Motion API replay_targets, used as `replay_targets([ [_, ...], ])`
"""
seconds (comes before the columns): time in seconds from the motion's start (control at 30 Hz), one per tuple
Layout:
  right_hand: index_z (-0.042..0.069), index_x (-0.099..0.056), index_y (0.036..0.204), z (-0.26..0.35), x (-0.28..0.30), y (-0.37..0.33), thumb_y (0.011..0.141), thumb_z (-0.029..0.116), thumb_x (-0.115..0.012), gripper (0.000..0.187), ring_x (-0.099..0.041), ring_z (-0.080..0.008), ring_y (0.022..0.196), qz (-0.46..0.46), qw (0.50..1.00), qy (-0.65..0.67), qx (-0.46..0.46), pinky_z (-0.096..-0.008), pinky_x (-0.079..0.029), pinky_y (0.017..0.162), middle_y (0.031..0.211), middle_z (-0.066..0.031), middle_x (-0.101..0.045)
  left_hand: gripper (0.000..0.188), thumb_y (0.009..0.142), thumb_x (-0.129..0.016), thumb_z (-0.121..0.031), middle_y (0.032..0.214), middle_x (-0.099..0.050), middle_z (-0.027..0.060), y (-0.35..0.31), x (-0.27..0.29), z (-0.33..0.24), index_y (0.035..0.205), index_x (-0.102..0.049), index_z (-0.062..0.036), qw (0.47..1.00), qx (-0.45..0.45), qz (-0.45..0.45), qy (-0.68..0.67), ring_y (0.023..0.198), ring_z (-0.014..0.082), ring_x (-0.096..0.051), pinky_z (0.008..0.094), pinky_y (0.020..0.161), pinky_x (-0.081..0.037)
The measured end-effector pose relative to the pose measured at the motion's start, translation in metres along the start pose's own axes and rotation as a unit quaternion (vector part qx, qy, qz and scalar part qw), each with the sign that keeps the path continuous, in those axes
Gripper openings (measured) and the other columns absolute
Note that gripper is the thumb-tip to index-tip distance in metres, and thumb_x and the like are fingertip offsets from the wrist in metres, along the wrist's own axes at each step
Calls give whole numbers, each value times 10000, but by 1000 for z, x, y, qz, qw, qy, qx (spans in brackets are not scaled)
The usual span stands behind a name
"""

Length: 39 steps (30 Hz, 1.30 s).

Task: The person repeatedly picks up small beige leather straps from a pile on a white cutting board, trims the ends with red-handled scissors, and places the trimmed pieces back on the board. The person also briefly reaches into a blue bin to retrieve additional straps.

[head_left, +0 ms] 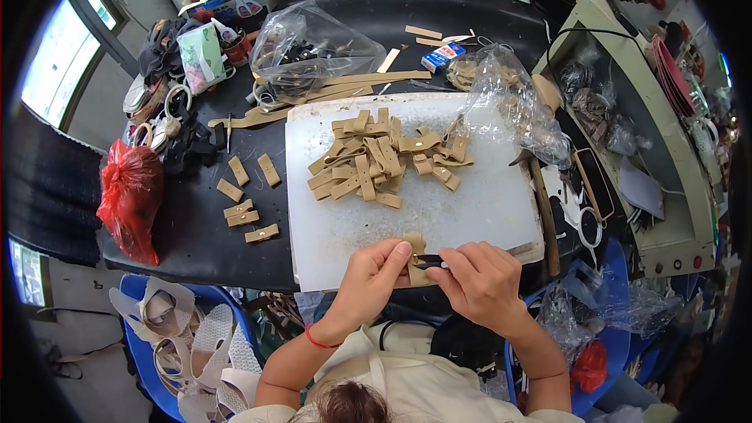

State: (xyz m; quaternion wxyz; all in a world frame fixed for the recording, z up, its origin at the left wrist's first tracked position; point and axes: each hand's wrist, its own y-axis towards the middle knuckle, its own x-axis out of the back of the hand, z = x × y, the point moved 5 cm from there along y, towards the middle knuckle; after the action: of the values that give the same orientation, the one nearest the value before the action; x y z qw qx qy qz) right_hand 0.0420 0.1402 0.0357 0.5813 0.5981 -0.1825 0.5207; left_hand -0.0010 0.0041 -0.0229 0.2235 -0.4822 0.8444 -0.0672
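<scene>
At the near edge of the white board (313, 223), my left hand (372, 276) pinches a tan leather-like strap piece (414, 241) between thumb and fingers. My right hand (484, 280) grips a slim dark-handled tool (431, 262), its tip touching the strap by a small metal fitting. The tool's exact kind is unclear, as my fingers cover most of it. Beyond my hands lies a heap of tan strap pieces (368, 160), several folded and with small metal studs. More short strap pieces (251, 214) lie on the black tabletop left of the board.
Long tan strips (345, 90) and a clear plastic bag (313, 43) lie behind the board. Another plastic bag (521, 102) overlaps its far right corner. A hammer-like tool (544, 219) runs along the right edge, near white-handled scissors (587, 227). A red bag (129, 200) sits far left.
</scene>
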Motion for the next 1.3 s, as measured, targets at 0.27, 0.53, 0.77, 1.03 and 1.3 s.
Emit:
replay_targets([
  [0.27, 83, -601, 838, 5, 7, -10, 708, 285, -720, 269, -443, -133, 496, -31, 993, 8, 116, -273, -339, 444, 662, 22, -511, 350, 957, -439, -248, 949, -624, 98, -1, -5, 11, 1088, -566, 50, 982, 120, 68, -125, 828, 115, -619, 251, 773, -523],
  [0.53, 79, -614, 873, -4, 17, -3, 705, 279, -727, 284, -438, -126, 485, -28, 998, -19, 53, -254, -329, 423, 633, 33, -484, 371, 966, -411, -246, 995, -621, 128, -2, -6, 0, 1155, -509, 59, 993, 71, 74, -54, 919, 170, -623, 276, 801, -519],
  [0.77, 92, -601, 839, -1, 3, -9, 705, 292, -721, 269, -423, -122, 481, -9, 995, -59, 74, -254, -313, 416, 611, 29, -457, 321, 937, -445, -102, 1007, -611, 117, -7, -6, -4, 1199, -459, 83, 995, 40, 89, -23, 914, 128, -598, 251, 808, -506],
  [1.03, 96, -594, 815, 3, -14, -23, 788, 242, -643, 157, -514, -138, 498, 38, 999, -31, 15, -277, -390, 400, 612, 5, -491, 346, 889, -515, -46, 1027, -610, 123, -6, -3, -4, 1209, -455, 72, 994, 33, 107, -15, 928, 145, -602, 242, 815, -494],
  [1.3, 58, -531, 1016, -16, 3, -14, 817, 240, -614, 282, -582, -263, 622, -47, 968, 221, -108, -346, -467, 513, 747, -79, -505, 267, 853, -491, -13, 995, -585, 77, 11, -5, -2, 1112, -508, 50, 992, -35, 41, 112, 908, 126, -564, 236, 764, -456],
])
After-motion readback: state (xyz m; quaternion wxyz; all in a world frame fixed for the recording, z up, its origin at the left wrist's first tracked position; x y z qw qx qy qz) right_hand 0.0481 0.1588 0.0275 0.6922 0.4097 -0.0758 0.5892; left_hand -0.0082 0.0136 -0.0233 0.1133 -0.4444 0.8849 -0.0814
